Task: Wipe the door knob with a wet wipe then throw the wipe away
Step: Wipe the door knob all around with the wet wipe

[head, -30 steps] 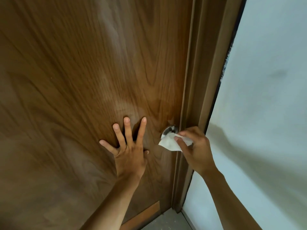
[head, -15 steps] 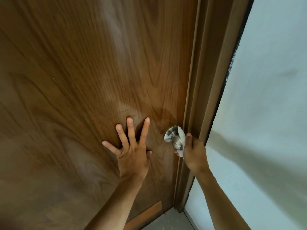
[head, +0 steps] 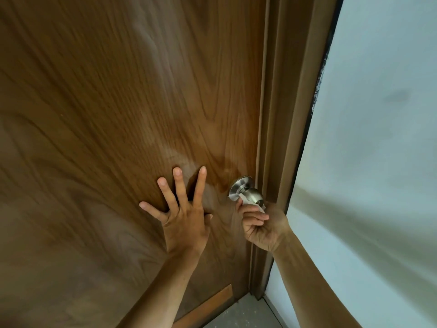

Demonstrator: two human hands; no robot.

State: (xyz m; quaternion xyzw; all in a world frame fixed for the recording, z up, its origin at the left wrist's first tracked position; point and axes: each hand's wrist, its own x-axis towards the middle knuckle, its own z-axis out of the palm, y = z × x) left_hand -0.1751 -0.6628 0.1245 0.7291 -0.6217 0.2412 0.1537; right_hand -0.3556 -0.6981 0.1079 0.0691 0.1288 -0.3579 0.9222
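Observation:
A brushed-metal door knob (head: 248, 191) sticks out of the brown wooden door (head: 118, 114) near its right edge. My right hand (head: 262, 223) is under the knob, palm up, fingers curled around a white wet wipe (head: 251, 204) pressed against the knob's underside. Only a small strip of the wipe shows between my fingers and the knob. My left hand (head: 182, 209) lies flat on the door to the left of the knob, fingers spread, holding nothing.
The brown door frame (head: 283, 114) runs down just right of the knob. A pale wall (head: 378, 138) fills the right side. A patch of grey floor (head: 248, 313) shows at the bottom by the door's foot.
My right hand has moved from over the knob, around its right side, to beneath it, carrying the wipe along. The knob's top is now uncovered. The left hand has stayed flat on the door.

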